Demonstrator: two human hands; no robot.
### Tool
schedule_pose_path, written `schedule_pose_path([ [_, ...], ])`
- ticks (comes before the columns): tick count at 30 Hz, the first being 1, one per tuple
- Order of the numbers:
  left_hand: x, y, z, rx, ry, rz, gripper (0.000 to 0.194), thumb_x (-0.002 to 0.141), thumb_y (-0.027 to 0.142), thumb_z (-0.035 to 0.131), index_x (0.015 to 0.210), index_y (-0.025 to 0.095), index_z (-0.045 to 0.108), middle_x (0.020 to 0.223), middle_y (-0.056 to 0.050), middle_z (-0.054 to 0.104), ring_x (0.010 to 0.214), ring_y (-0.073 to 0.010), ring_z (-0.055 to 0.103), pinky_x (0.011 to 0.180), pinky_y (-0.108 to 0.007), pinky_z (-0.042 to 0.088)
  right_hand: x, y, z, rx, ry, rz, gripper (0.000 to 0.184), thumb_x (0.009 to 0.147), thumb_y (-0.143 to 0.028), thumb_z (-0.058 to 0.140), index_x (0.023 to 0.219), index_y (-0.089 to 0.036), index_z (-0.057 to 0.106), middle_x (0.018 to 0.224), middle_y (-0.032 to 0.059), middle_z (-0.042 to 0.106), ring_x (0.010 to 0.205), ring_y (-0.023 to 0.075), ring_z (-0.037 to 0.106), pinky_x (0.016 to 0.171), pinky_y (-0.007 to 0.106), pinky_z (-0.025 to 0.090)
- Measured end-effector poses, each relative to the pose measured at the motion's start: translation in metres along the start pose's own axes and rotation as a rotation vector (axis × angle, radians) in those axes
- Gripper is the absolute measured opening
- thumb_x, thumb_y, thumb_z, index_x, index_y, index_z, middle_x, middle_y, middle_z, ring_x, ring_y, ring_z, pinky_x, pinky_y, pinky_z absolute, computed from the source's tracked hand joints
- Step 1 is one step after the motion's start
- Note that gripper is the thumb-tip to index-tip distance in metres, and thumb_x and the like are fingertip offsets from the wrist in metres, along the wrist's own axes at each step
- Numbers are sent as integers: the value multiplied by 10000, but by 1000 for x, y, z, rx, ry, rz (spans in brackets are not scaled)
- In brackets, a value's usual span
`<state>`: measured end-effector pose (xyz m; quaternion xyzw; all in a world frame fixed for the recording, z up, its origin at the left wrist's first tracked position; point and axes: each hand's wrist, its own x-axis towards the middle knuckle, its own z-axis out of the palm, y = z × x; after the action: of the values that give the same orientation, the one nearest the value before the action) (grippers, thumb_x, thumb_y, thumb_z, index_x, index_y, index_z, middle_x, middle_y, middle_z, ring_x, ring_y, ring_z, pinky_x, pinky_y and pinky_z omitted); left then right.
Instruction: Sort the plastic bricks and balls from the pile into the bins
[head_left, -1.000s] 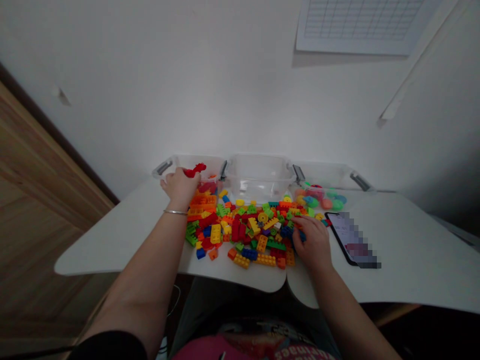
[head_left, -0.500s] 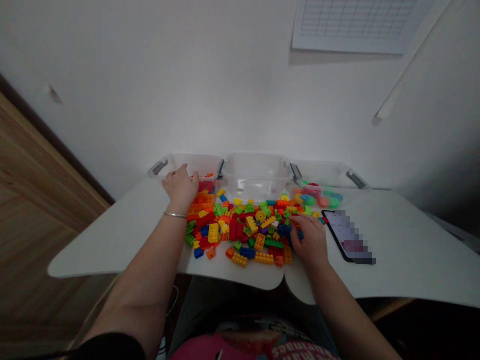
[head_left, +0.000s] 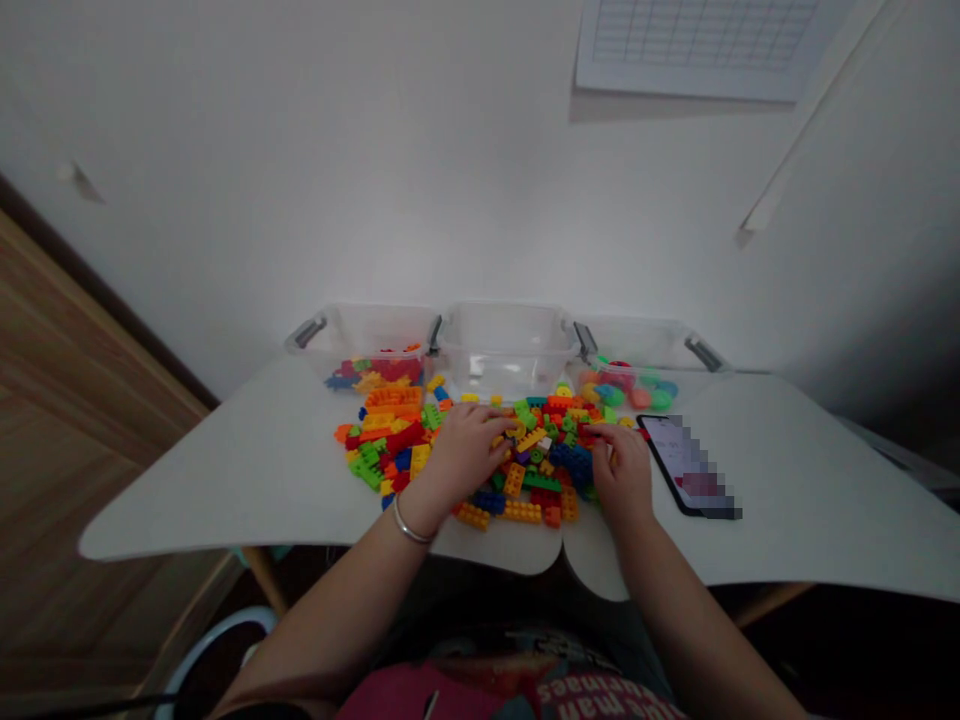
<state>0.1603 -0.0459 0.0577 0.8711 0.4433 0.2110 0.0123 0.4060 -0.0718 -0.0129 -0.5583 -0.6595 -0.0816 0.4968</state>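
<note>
A heap of toy building bricks (head_left: 541, 482) in several colours spreads over the middle of the white table. Over the heap reaches my left hand (head_left: 466, 450), its fingers stretched out and their tips beside a yellow round piece (head_left: 517, 429); nothing shows in its grasp. My right hand (head_left: 624, 470) rests at the heap's right edge, fingers apart. Its fingertips are near red bricks, and close to the thumb lies a dark blue brick (head_left: 574, 461). What lies beneath either palm is hidden.
Three clear plastic bins stand against the wall. The left bin (head_left: 382, 335) holds mostly red, orange and blue pieces; the middle bin (head_left: 510, 335) looks see-through; the right bin (head_left: 645, 345) has rounded coloured pieces at its base. A phone (head_left: 686, 468) lies on the right.
My left hand let a red toy piece go in the left bin, then moved right and nearer, onto the heap. My right hand stays at the heap's right edge, with its fingers shifted slightly.
</note>
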Motion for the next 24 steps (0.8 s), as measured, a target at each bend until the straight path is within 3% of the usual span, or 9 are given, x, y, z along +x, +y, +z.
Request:
schedule_pose_path([
  [4,-1,8,9,30,-37,2,225,851,263,642,1064,251,718,1117,-63,688,1053,-250,580,970,-443,442,2,0,3,-11,-14,28,229,896,-204,441,917,-201,669,915,71,705,892,238,606,854,425,452],
  [17,4,11,18,138,18,-3,177,821,244,651,985,227,715,987,-73,686,986,-277,576,933,-462,432,4,2,9,-70,3,66,229,894,-211,442,899,-198,670,876,72,694,850,239,595,823,411,433],
  [24,6,8,16,24,52,-41,115,830,261,662,932,224,699,950,-55,705,942,-253,608,879,-417,454,2,2,8,1,2,75,215,896,-235,450,935,-202,658,901,73,686,883,244,588,834,425,444],
])
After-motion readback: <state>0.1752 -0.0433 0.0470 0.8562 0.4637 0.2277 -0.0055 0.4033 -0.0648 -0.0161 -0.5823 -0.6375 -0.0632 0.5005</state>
